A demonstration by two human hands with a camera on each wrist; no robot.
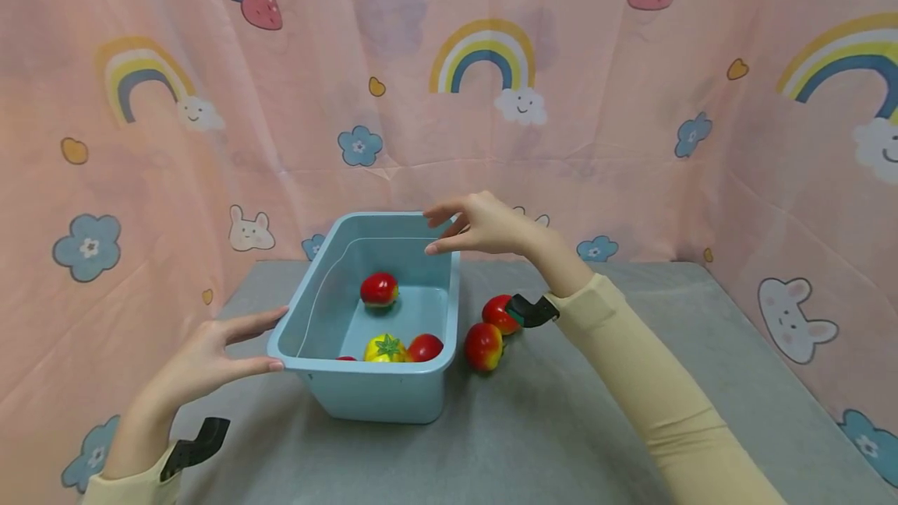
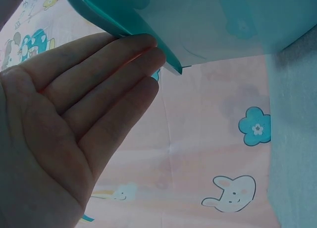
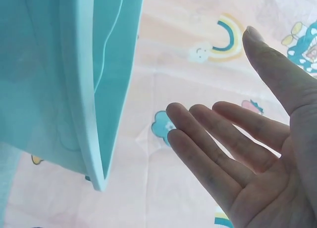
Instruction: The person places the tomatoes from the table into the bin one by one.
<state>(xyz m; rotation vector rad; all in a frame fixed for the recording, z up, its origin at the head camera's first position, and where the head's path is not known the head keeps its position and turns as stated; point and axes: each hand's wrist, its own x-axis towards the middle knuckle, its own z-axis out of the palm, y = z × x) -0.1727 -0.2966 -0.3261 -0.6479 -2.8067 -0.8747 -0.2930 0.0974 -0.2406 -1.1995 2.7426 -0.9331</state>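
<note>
A light blue plastic bin [image 1: 379, 392] stands on the grey table. In it lie a red-and-yellow apple-like fruit [image 1: 380, 289], a yellow fruit with a green star-shaped top [image 1: 386, 348], another red fruit [image 1: 425, 347] and a red one mostly hidden by the front wall. My left hand [image 1: 199, 361] is at the bin's near left corner, its straight fingertips touching the rim [image 2: 171, 64]. Over the bin's far right side hovers my right hand [image 1: 484, 226]. Nothing is between its spread, slightly bent fingers [image 3: 213, 163], which stay apart from the rim [image 3: 84, 89].
Two more red-and-yellow fruits, a nearer one [image 1: 484, 347] and a farther one [image 1: 500, 313], lie on the table [image 1: 596, 411] just right of the bin, below my right wrist. A pink printed curtain [image 1: 309, 100] hangs behind the table and along its sides.
</note>
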